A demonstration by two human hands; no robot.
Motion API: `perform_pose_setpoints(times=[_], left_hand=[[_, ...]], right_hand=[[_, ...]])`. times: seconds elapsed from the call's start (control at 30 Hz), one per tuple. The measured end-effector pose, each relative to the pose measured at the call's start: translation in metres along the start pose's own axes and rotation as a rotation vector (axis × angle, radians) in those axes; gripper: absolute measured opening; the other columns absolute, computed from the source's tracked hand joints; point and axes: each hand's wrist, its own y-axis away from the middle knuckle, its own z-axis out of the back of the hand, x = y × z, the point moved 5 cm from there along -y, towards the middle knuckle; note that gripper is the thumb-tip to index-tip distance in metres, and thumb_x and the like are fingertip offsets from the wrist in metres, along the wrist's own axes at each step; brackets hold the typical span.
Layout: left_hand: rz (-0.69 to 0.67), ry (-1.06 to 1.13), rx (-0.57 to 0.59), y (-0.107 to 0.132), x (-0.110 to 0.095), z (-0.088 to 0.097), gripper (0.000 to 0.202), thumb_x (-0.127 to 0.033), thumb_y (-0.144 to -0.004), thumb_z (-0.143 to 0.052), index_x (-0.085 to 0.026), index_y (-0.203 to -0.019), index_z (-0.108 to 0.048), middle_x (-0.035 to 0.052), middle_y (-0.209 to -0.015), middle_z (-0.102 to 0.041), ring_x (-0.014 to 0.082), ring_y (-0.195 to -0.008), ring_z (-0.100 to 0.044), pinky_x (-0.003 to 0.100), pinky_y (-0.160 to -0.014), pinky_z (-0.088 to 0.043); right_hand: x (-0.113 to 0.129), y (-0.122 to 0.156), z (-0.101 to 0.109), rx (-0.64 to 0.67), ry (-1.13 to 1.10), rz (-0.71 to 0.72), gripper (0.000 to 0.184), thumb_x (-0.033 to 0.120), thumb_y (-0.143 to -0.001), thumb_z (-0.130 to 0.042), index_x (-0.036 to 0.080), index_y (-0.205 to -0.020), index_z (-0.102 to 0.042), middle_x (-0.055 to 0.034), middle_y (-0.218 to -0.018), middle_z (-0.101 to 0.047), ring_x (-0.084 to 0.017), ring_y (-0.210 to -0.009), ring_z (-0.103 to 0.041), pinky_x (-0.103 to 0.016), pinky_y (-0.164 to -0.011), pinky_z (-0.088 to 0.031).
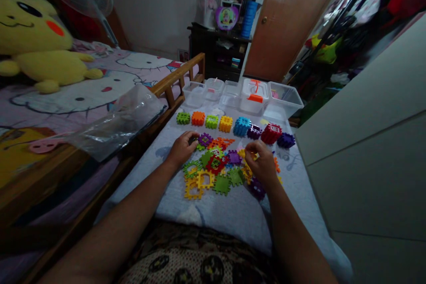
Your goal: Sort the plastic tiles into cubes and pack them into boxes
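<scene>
A heap of flat, toothed plastic tiles (218, 168) in green, yellow, red, purple and orange lies on a pale blue sheet (233, 211). My left hand (182, 147) rests at the heap's left edge, fingers curled beside a purple tile (205, 139). My right hand (262, 162) is at the heap's right side, fingers pinched on a yellow tile (245, 154). Behind the heap stands a row of built cubes: green (183, 118), orange (198, 118), lime (211, 121), yellow (225, 123), blue (242, 126), purple (254, 131), red (271, 133) and dark purple (285, 140).
Several clear plastic boxes (242, 95) stand behind the cubes. A wooden bed rail (173, 80) runs along the left, with a clear plastic bag (120, 120) over it and a yellow plush toy (36, 49) on the bed. A grey wall panel (366, 142) closes the right side.
</scene>
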Motion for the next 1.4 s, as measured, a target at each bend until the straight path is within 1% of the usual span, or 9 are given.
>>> perform_pose_setpoints(times=[0.07,0.2,0.47,0.57,0.7,0.83,0.97,1.23,1.4], left_hand=[[-0.005,-0.008,0.003,0.000,-0.001,0.001,0.027,-0.027,-0.081,-0.052,-0.018,-0.103,-0.065,0.0081,-0.109,-0.067,0.0246,-0.105,-0.062,0.040,-0.100,-0.047],[-0.017,-0.011,0.003,0.000,-0.002,0.000,0.028,-0.027,-0.081,-0.052,-0.018,-0.103,-0.065,0.0083,-0.109,-0.067,0.0250,-0.106,-0.062,0.041,-0.100,-0.047],[-0.014,-0.010,0.002,0.000,0.001,-0.001,0.029,-0.027,-0.081,-0.052,-0.017,-0.104,-0.065,0.0093,-0.110,-0.067,0.0248,-0.106,-0.062,0.041,-0.100,-0.047],[-0.015,-0.007,0.005,0.000,0.001,-0.001,0.028,-0.027,-0.081,-0.052,-0.018,-0.104,-0.065,0.0085,-0.109,-0.067,0.0245,-0.105,-0.062,0.041,-0.100,-0.047],[-0.015,-0.010,0.003,0.000,-0.001,0.000,0.028,-0.027,-0.081,-0.052,-0.018,-0.104,-0.065,0.0084,-0.109,-0.067,0.0248,-0.105,-0.063,0.042,-0.100,-0.048],[-0.028,-0.010,0.002,0.000,-0.002,0.000,0.027,-0.027,-0.081,-0.052,-0.018,-0.103,-0.066,0.0088,-0.109,-0.067,0.0250,-0.106,-0.063,0.042,-0.100,-0.048],[-0.019,0.006,0.007,-0.001,-0.001,-0.001,0.028,-0.027,-0.081,-0.053,-0.018,-0.103,-0.066,0.0084,-0.108,-0.067,0.0249,-0.104,-0.063,0.042,-0.098,-0.049],[-0.032,0.011,0.011,-0.001,-0.001,-0.001,0.027,-0.029,-0.080,-0.053,-0.019,-0.102,-0.066,0.0078,-0.107,-0.068,0.0250,-0.104,-0.063,0.042,-0.099,-0.049],[-0.026,-0.001,0.007,-0.001,0.000,0.000,0.027,-0.029,-0.080,-0.054,-0.019,-0.102,-0.066,0.0079,-0.109,-0.068,0.0251,-0.104,-0.063,0.042,-0.100,-0.048]], right_hand=[[0.004,0.000,-0.005,0.012,0.012,0.040,0.010,0.014,-0.084,-0.053,0.021,-0.077,-0.053,-0.0030,-0.080,-0.057,-0.019,-0.081,-0.055,-0.031,-0.075,-0.042],[0.005,0.003,-0.018,0.260,-0.037,0.056,0.003,0.019,-0.085,-0.060,0.021,-0.084,-0.057,-0.0020,-0.081,-0.061,-0.018,-0.078,-0.056,-0.030,-0.073,-0.043],[-0.012,0.013,-0.013,0.456,0.297,0.025,0.047,0.041,-0.070,-0.081,0.022,-0.109,-0.063,-0.0089,-0.109,-0.060,-0.029,-0.101,-0.050,-0.044,-0.090,-0.041],[-0.008,0.016,-0.019,0.508,0.401,0.017,0.049,0.046,-0.067,-0.082,0.021,-0.105,-0.065,-0.0100,-0.108,-0.059,-0.031,-0.101,-0.049,-0.046,-0.089,-0.040],[-0.005,0.015,-0.021,0.487,0.399,0.024,0.034,0.037,-0.070,-0.076,0.020,-0.097,-0.064,-0.0087,-0.101,-0.060,-0.028,-0.096,-0.050,-0.044,-0.088,-0.041],[-0.022,0.003,0.004,0.258,0.229,-0.064,0.035,0.033,-0.075,-0.067,0.018,-0.106,-0.062,-0.0082,-0.100,-0.062,-0.025,-0.093,-0.056,-0.039,-0.086,-0.045],[-0.047,-0.004,0.028,0.081,0.279,-0.200,0.041,0.038,-0.076,-0.064,0.013,-0.109,-0.063,-0.0109,-0.099,-0.062,-0.024,-0.088,-0.059,-0.037,-0.082,-0.047],[-0.044,0.004,0.002,0.333,0.630,-0.277,0.031,0.040,-0.079,-0.066,0.018,-0.101,-0.067,-0.0106,-0.100,-0.062,-0.025,-0.094,-0.056,-0.034,-0.080,-0.040],[-0.044,0.005,-0.003,0.374,0.682,-0.299,0.029,0.040,-0.082,-0.067,0.019,-0.101,-0.066,-0.0102,-0.100,-0.062,-0.024,-0.094,-0.055,-0.032,-0.077,-0.038]])
